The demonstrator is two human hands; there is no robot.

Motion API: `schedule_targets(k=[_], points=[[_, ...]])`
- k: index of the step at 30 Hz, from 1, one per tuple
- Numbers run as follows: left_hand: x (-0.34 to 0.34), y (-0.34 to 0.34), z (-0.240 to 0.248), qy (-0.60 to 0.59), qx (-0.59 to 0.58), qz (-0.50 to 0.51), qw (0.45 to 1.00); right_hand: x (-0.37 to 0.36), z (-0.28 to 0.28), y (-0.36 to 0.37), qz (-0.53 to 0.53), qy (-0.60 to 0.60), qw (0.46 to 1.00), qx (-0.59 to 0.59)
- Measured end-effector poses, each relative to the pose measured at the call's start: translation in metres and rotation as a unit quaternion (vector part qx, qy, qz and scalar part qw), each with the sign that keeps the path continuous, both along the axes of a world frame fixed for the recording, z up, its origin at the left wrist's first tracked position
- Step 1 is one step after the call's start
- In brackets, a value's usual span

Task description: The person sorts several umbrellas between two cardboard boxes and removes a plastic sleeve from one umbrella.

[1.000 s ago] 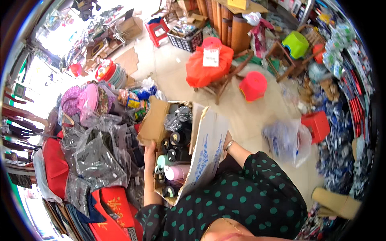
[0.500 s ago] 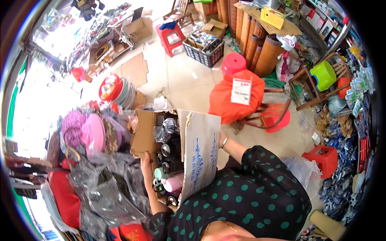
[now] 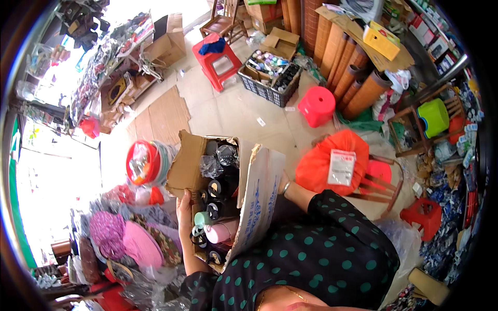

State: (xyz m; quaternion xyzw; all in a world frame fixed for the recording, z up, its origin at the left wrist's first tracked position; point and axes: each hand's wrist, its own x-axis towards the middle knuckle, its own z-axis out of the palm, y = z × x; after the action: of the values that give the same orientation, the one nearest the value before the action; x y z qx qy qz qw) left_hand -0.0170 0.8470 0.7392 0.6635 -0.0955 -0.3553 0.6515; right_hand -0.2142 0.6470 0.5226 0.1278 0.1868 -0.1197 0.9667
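Note:
I carry an open cardboard box (image 3: 262, 194) tilted against my chest, one flap spread out to the left. Inside it stand several dark bottles or flasks (image 3: 214, 187), a pink tumbler (image 3: 220, 231), a mint-green one (image 3: 202, 219) and items in clear plastic wrap (image 3: 226, 154). My left hand (image 3: 183, 207) is closed on the box's left side, just under the flap. My right hand (image 3: 284, 182) supports the far right side; its fingers are mostly hidden behind the white-faced flap.
Ahead stands a black plastic crate (image 3: 275, 93) of bottles beside a red stool (image 3: 217, 59). A round pink stool (image 3: 317, 106) and an orange bundle on a wooden chair (image 3: 332, 160) are to the right. Piled hats (image 3: 140, 243) and a red bucket (image 3: 142, 161) lie left; rolled mats (image 3: 363, 93) stand behind.
The surroundings have shifted in view: the crate and stools appear nearer, the orange bundle farther right, and the hats lower. The box stays in both my hands.

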Motion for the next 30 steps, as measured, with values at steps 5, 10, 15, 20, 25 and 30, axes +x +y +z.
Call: schedule_targets(k=[5, 10, 15, 20, 25, 30], points=[[0.098, -0.076, -0.017, -0.017, 0.037, 0.064, 0.997, 0.085, 0.003, -0.107, 0.068, 0.03, 0.993, -0.095], [0.164, -0.186, -0.039, -0.089, 0.017, 0.021, 0.996, 0.133, 0.002, -0.226, -0.003, 0.046, 0.972, -0.23], [0.216, -0.315, -0.038, -0.027, -0.014, 0.015, 0.999, 0.181, 0.006, -0.352, -0.01, 0.092, 0.994, -0.065], [0.303, -0.447, -0.083, -0.03, 0.011, 0.04, 0.999, 0.245, 0.019, -0.473, -0.04, 0.094, 0.987, -0.121], [0.316, -0.56, -0.058, 0.057, -0.038, -0.029, 0.997, 0.246, 0.025, -0.552, -0.096, 0.123, 0.979, -0.132], [0.342, -0.6, -0.085, 0.008, 0.006, -0.031, 0.999, 0.263, 0.03, -0.595, -0.051, 0.17, 0.978, -0.112]])
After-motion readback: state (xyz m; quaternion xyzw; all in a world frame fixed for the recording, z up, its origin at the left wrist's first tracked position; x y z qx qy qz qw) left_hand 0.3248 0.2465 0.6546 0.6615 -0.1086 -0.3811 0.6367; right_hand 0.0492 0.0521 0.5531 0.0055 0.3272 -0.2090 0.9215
